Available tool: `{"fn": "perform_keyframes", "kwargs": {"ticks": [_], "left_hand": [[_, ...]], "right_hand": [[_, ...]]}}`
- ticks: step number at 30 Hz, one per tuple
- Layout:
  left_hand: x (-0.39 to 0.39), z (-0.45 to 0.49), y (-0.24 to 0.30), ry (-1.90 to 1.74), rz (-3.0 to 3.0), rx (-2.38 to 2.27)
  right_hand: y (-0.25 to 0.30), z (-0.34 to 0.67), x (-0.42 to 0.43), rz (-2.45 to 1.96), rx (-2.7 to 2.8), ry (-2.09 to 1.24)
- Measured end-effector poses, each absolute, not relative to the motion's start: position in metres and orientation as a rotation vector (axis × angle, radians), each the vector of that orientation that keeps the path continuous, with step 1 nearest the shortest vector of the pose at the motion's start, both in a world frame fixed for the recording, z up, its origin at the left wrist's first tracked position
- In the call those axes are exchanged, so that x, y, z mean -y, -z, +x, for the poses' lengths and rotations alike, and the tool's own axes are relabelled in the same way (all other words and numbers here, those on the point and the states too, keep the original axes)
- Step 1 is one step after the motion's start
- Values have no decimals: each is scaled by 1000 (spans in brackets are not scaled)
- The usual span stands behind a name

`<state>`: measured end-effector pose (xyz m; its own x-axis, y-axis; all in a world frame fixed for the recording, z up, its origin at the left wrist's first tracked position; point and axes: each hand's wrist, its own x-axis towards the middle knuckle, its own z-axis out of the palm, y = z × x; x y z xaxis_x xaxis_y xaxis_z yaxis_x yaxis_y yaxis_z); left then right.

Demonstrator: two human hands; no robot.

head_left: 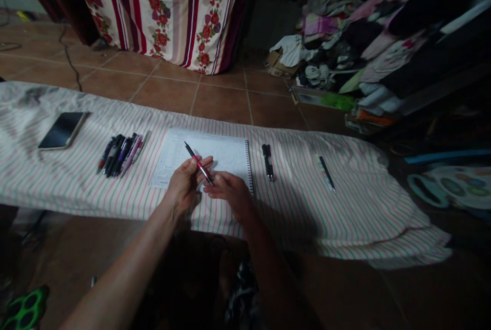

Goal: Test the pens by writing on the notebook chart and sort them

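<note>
My left hand and my right hand meet over a spiral notebook lying on a striped cloth. Both grip a red and black pen: the left pinches its middle, and the right fingertips close on its near end. The pen's far end points away over the page. A row of several pens lies left of the notebook. Two dark pens lie just right of it, and two more pens farther right.
A dark phone rests on the cloth at the left. Beyond lie a tiled floor, a floral cloth hanging at the back and a heap of clothes at the right. A green object sits at the bottom left.
</note>
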<state>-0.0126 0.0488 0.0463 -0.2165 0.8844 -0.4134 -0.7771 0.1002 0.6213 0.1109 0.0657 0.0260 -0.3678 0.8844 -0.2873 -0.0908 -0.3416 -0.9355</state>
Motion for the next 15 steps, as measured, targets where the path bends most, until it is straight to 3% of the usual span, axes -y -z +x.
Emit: {"fn": "perform_keyframes", "kwargs": {"ticks": [6, 15], "left_hand": [[-45, -16, -51, -1567, 117, -897], [-43, -11, -52, -1492, -15, -693]], "right_hand": [[-42, 110, -60, -1028, 1133, -1848], [-62, 98, -58, -853, 1041, -1668]]}}
